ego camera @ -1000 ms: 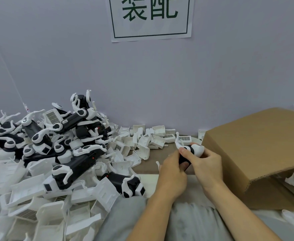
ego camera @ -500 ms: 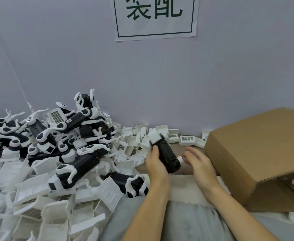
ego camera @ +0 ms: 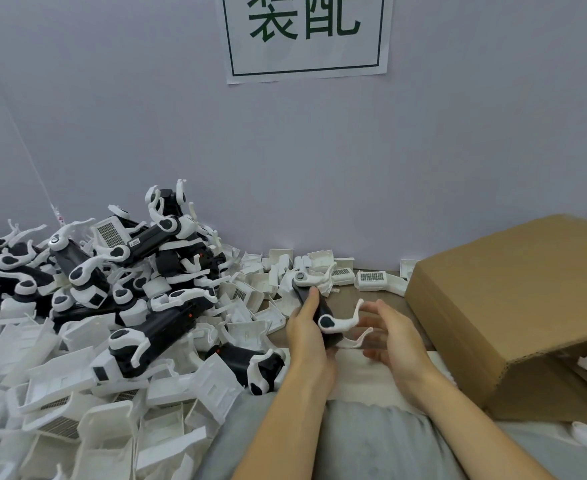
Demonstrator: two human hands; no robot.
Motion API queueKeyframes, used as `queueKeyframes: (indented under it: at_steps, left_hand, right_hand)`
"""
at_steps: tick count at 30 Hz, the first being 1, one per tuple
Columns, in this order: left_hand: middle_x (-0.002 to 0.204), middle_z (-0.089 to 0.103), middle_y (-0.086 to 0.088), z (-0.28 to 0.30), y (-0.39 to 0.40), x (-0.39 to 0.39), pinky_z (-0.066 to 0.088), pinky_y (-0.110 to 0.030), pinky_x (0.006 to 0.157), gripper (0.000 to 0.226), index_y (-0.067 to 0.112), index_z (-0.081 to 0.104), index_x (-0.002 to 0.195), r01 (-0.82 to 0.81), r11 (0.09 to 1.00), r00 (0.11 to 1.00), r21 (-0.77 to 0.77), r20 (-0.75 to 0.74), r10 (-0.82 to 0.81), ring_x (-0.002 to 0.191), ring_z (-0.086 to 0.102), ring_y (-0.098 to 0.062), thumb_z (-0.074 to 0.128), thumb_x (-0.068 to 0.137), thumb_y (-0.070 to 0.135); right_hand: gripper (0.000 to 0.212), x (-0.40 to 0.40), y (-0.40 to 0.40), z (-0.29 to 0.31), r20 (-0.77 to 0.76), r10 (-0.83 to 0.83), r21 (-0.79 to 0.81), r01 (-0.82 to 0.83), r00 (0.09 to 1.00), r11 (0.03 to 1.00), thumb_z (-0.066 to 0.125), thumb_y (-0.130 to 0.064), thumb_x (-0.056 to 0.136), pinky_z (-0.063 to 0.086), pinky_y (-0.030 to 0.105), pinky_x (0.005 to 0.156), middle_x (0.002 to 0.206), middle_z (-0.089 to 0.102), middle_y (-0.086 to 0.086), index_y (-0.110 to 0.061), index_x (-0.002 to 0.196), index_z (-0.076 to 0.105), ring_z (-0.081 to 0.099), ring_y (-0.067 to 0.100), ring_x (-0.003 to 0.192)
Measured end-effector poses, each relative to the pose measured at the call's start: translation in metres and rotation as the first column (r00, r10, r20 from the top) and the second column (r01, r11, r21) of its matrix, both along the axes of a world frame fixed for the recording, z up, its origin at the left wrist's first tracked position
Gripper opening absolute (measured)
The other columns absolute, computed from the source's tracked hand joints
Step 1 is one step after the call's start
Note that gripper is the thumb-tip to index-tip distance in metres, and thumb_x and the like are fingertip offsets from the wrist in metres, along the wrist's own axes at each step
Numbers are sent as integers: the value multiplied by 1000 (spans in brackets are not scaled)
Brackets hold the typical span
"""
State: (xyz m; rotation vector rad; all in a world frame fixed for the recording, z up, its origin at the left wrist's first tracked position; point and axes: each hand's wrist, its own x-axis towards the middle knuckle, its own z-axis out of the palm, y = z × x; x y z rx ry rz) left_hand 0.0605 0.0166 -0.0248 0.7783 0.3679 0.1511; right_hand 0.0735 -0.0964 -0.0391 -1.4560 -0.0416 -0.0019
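Part: black body [ego camera: 324, 308] was held over the table [ego camera: 349, 297], toward its far edge.
Left grip [ego camera: 307, 336]: clamped round the body, probably steadying it for fitting.
Right grip [ego camera: 394, 337]: fingers apart, empty, just beside the white arm [ego camera: 337, 323]; judged ready to seat it.

Parts pile [ego camera: 119, 306] left; box [ego camera: 514, 306] right; gap between.

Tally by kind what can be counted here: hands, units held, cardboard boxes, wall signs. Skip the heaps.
Hands: 2, left hand and right hand
Held unit, in the left hand: 1
Cardboard box: 1
Wall sign: 1
Total: 5
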Motion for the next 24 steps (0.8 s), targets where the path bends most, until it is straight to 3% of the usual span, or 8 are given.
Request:
queueKeyframes:
  at_steps: [2, 6, 9, 12, 15, 17, 21, 24]
  left_hand:
    - [77, 72, -8, -1, 1, 1, 55, -31, 54, 26, 6, 68, 111, 6, 1000, 1000, 4, 30, -7, 64, 69, -22, 65, 95, 26]
    - [104, 68, -22, -1, -1, 1, 56, -43, 76, 43, -3, 63, 125, 33, 999, 999, -5, 25, -33, 86, 65, -35, 54, 102, 32]
    - [121, 66, -26, 0, -3, 1, 54, -44, 81, 47, 0, 63, 130, 66, 996, 998, -57, -8, -66, 97, 62, -36, 48, 104, 37]
    - [112, 63, -26, -3, -3, 3, 50, -49, 90, 48, 3, 63, 130, 84, 995, 996, -50, -20, -85, 92, 60, -37, 45, 105, 39]
    - [120, 65, -26, -4, -3, 4, 54, -47, 84, 47, 5, 64, 129, 108, 993, 994, -56, -26, -110, 97, 62, -38, 44, 105, 41]
    - [123, 65, -26, -5, -4, 4, 52, -52, 93, 45, 5, 65, 129, 111, 991, 993, -75, -30, -113, 101, 62, -38, 47, 105, 39]
    - [110, 67, -23, -7, -3, 4, 47, -37, 61, 44, 6, 67, 125, 118, 993, 992, -10, -35, -118, 87, 63, -37, 44, 105, 38]
    - [109, 64, -23, -8, -3, 4, 42, -35, 61, 42, 7, 67, 125, 118, 993, 992, 32, -37, -117, 86, 60, -36, 43, 106, 35]
  right_hand:
    - [38, -2, 0, 1, -16, 24, 25, -24, 1000, 999, 37, -34, 107, 43, 31, 59, 77, 74, 0, -20, 100, 72, 62, 18, 60]
    - [29, -9, 1, 5, -6, 249, 94, -247, 969, 964, 54, -45, 94, 46, 30, 57, 90, 76, 5, -28, 97, 78, 69, 25, 73]
    - [35, -11, 2, 4, -5, 369, 158, -363, 930, 918, 75, -31, 79, 50, 27, 58, 92, 73, 9, -21, 113, 71, 65, 23, 71]
    - [28, -11, 2, 3, 20, 340, 55, -341, 940, 938, 64, -12, 93, 49, 26, 58, 92, 73, 8, -21, 119, 67, 66, 20, 71]
    - [22, -11, 2, 3, 55, 296, -87, -291, 954, 953, 59, -12, 97, 47, 26, 58, 88, 72, 6, -22, 112, 71, 64, 18, 72]
    - [19, -11, 3, 3, 54, 298, -121, -290, 953, 949, 57, -11, 98, 46, 27, 59, 85, 70, 6, -17, 110, 71, 61, 18, 69]
    - [25, -9, 4, 3, 21, 288, -77, -286, 957, 955, 53, -3, 97, 46, 27, 56, 77, 66, 3, -16, 114, 66, 55, 14, 57]
    - [32, -7, 3, 0, 3, 299, -61, -299, 954, 952, 51, 3, 93, 43, 28, 56, 67, 62, -3, -17, 116, 63, 49, 13, 55]
